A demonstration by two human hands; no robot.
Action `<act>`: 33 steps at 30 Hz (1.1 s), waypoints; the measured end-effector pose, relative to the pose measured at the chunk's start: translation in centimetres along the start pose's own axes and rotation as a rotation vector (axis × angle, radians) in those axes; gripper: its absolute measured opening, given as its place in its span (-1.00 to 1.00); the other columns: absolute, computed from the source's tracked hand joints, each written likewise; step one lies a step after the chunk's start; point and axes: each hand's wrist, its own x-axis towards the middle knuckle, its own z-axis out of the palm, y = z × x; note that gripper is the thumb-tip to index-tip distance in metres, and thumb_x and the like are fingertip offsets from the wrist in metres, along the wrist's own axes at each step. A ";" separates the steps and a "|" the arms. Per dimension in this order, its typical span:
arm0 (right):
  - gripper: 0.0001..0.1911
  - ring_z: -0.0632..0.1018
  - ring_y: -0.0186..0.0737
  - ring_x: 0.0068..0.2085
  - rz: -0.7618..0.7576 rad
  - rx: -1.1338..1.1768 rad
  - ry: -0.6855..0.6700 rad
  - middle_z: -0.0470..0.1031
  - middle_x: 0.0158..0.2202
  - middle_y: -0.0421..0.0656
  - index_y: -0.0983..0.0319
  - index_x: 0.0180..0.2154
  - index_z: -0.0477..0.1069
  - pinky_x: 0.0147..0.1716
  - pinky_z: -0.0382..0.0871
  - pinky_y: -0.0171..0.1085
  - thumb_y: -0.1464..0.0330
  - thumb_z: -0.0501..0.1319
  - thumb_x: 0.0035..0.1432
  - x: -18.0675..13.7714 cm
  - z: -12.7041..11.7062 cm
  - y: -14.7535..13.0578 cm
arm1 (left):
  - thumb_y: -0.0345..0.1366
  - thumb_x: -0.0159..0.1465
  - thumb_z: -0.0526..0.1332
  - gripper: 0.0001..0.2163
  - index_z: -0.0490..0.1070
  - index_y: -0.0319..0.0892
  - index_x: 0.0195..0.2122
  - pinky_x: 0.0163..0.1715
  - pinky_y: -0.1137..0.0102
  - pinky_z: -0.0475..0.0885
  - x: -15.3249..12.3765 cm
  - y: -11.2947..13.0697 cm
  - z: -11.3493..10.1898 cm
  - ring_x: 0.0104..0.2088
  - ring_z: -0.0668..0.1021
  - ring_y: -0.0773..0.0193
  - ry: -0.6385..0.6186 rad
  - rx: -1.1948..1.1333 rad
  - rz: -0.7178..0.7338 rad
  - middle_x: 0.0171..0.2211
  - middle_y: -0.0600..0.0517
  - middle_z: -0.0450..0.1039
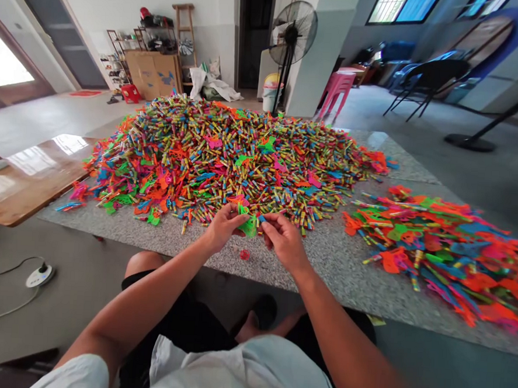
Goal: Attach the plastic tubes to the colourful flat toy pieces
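Observation:
Over the near edge of the stone table, my left hand [222, 226] pinches a flat bright-green plastic piece [249, 226] with cut-out shapes. My right hand [284, 242] is close beside it, thumb and fingers closed on a small tube with a blue end [261, 219]. The tube's tip is at the right edge of the green piece; whether the two are joined I cannot tell. A small red round plastic thing [245, 254] lies on the table just below my hands. Behind them rises a big heap of small striped tubes [251, 176] mixed with colourful flat plastic pieces.
At right on the stone table [333, 269] lies a second pile of orange, green and blue plastic pieces [440, 252]. A wooden table [27, 174] stands at left. Farther back are a standing fan [290, 35], pink stools [339, 87] and a black chair [437, 73].

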 end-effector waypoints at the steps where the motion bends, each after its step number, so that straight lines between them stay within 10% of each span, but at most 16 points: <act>1: -0.64 0.39 -0.34 -0.55 0.000 -0.005 -0.017 0.52 -0.42 -0.23 0.18 -0.06 0.49 -0.59 0.26 -0.30 0.07 0.30 0.26 0.0 -0.2 -0.1 | 0.04 0.03 0.56 -0.46 0.36 -0.15 -0.17 -0.54 0.49 0.44 -0.1 0.0 0.0 -0.49 0.57 0.35 -0.008 0.035 0.015 -0.40 0.10 0.57; 21: -0.64 0.40 -0.36 -0.55 -0.041 0.068 0.062 0.54 -0.37 -0.22 0.19 -0.07 0.52 -0.60 0.31 -0.31 0.07 0.34 0.25 -0.1 -0.5 0.0 | -0.12 0.12 0.48 -0.68 0.59 -0.18 -0.17 -0.36 0.44 0.31 0.6 -1.5 -0.4 -0.40 0.45 0.37 0.040 0.469 0.158 -0.38 0.10 0.51; 33: -0.65 0.47 -0.26 -0.48 -0.024 -0.190 0.018 0.53 -0.43 -0.19 0.19 -0.06 0.55 -0.51 0.33 -0.28 0.08 0.29 0.29 -0.3 -0.2 1.4 | -0.01 0.25 0.40 -0.64 0.54 -0.19 -0.10 -0.45 0.47 0.44 -0.4 -0.9 -0.7 -0.48 0.47 0.40 -0.203 0.454 0.047 -0.42 0.12 0.41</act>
